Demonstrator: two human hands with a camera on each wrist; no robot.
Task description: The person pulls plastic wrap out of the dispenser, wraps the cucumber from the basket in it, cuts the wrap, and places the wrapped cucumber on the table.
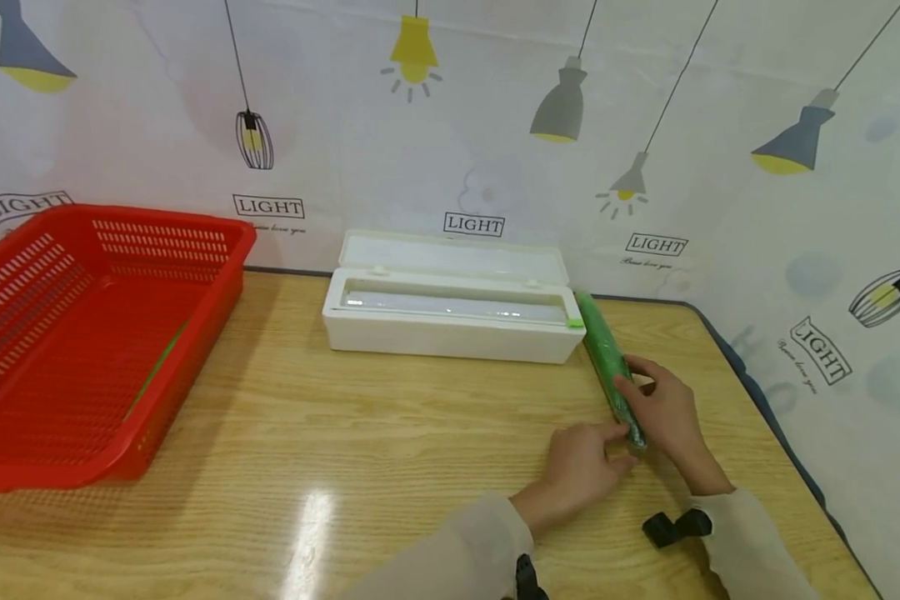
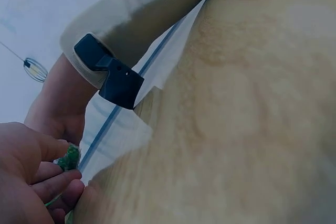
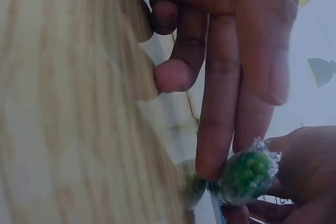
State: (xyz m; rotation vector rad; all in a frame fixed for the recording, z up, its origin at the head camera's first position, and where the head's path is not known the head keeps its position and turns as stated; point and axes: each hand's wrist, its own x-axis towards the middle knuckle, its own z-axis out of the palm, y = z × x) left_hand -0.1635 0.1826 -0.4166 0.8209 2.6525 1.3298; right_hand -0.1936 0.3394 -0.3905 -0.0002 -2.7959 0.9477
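Green roll [image 1: 602, 342]: slants right of centre in the frame, upper end beside the white box [image 1: 450, 335], clear film [image 3: 275, 160] crinkled over its near end.
Left hand [image 1: 581, 462]: grip clamped on that near end between thumb and fingers, probably to steady it; forearm from bottom centre.
Right hand [image 1: 663, 408]: thumb and fingertips clamped higher up, perhaps against rolling; wrist bent inward from lower right.
Box lid [image 1: 453, 258]: raised, upper middle, presumably for access.
Red basket [image 1: 202, 350]: far left, leaving working space between.

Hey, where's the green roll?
In the head view, the green roll lies right of the white box, held by the right hand; the left hand touches its near end.
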